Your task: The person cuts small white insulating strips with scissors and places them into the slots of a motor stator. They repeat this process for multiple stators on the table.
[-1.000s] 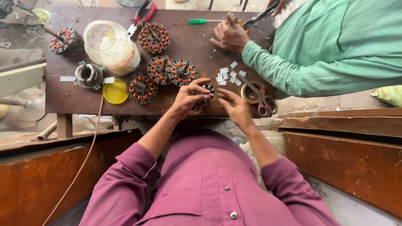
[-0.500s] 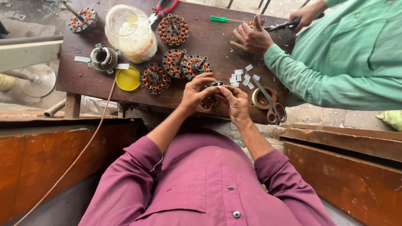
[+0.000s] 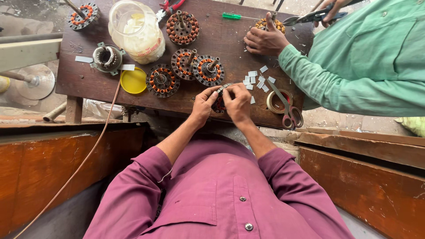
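A: What's in each grip?
B: Left hand (image 3: 204,104) and right hand (image 3: 237,101) both pinch the round copper-wound stator (image 3: 219,105) at the dark wooden bench's (image 3: 212,42) near edge.
A: Farther?
B: Small grey paper slips (image 3: 259,82), then a clear plastic jar (image 3: 136,31) with a pale label, far left.

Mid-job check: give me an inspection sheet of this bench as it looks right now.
Surface: dark wooden table, scuffed.
Job's things: wound stator at the near edge, mostly hidden by both hands.
Clutter: more stators, plastic jar, yellow lid, paper slips, tape roll, scissors, green screwdriver.
Hands: left hand and right hand grip the stator.
Cables: copper wire trailing off the table.
Surroundings: co-worker in a green sleeve; wooden boards.
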`<state>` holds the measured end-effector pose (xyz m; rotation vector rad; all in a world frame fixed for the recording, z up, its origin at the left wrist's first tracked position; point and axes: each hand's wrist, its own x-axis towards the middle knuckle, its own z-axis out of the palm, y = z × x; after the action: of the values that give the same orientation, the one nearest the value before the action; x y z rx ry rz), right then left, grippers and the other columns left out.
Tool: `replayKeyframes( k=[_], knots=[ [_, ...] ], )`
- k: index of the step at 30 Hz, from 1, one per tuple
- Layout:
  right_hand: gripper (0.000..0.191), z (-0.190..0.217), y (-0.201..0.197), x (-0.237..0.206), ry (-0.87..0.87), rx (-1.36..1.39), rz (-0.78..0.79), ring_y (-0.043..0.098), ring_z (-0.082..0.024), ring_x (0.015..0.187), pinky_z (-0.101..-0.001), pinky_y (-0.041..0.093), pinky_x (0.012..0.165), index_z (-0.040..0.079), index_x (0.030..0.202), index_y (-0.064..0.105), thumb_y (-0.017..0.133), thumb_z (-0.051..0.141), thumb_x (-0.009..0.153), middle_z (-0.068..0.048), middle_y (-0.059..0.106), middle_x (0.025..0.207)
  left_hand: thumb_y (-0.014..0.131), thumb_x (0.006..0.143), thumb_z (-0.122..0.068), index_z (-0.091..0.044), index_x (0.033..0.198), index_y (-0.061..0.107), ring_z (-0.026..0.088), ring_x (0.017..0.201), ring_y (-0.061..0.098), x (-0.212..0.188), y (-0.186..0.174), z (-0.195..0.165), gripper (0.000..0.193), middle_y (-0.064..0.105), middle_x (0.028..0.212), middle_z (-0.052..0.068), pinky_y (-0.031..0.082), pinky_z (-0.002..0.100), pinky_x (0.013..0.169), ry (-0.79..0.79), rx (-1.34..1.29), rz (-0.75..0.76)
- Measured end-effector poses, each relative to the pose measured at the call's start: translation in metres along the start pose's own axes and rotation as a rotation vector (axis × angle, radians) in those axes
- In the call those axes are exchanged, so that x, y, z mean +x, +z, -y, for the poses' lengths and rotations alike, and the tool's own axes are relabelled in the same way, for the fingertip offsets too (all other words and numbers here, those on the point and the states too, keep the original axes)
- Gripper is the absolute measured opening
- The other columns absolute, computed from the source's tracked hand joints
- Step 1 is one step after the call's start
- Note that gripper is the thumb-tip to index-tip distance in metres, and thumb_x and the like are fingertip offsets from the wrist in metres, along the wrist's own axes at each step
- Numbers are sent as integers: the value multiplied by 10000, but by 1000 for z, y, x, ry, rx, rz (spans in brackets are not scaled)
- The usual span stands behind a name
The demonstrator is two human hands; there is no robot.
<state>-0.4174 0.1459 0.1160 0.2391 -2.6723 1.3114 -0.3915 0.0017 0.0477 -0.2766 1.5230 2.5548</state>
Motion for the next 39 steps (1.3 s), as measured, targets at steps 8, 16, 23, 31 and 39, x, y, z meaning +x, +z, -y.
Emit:
replayKeyframes(
  k=[8, 16, 23, 31, 39],
  knots=[
    [177, 6, -17, -7, -266, -17, -49, 741, -295, 874, -370, 589, 754, 12, 1057, 768, 802, 80, 897, -151, 755, 981, 519, 1026, -160, -47, 1366, 595, 124, 1040, 688, -7, 3, -23, 366, 704, 1192, 49, 614, 305, 858, -133, -121, 72],
    [167, -47, -34, 16, 100, 9, -98, 745, -286, 840, -373, 590, 761, 44, 1039, 767, 774, 145, 906, -132, 765, 957, 755, 971, -169, -29, 1192, 696, 124, 909, 702, -9, 15, -16, 268, 772, 1015, 78, 582, 278, 819, 287, 535, -161],
    [191, -90, -44, 45, 57, -371, 156, 681, -374, 911, -461, 531, 819, 87, 1007, 806, 790, 181, 841, -185, 725, 962, 727, 978, -198, -32, 1171, 707, 124, 871, 738, -14, 21, -19, 255, 791, 972, 86, 592, 269, 806, 323, 574, -243],
    [196, -75, -38, 26, 525, 522, 214, 706, -235, 788, -359, 573, 692, 33, 1063, 771, 780, 166, 919, -117, 747, 933, 783, 907, -181, 7, 1244, 695, 328, 1278, 572, -6, 29, -25, 396, 608, 1360, 250, 456, 422, 1065, 528, 728, -136],
    [301, -7, -41, -14, 24, 245, 115, 750, -213, 974, -319, 617, 843, 35, 1191, 724, 779, 81, 899, -102, 772, 1081, 676, 960, -198, -4, 938, 729, 250, 1252, 608, 24, 22, -8, 202, 608, 1405, 148, 469, 347, 1057, 221, 571, -34]
  ],
)
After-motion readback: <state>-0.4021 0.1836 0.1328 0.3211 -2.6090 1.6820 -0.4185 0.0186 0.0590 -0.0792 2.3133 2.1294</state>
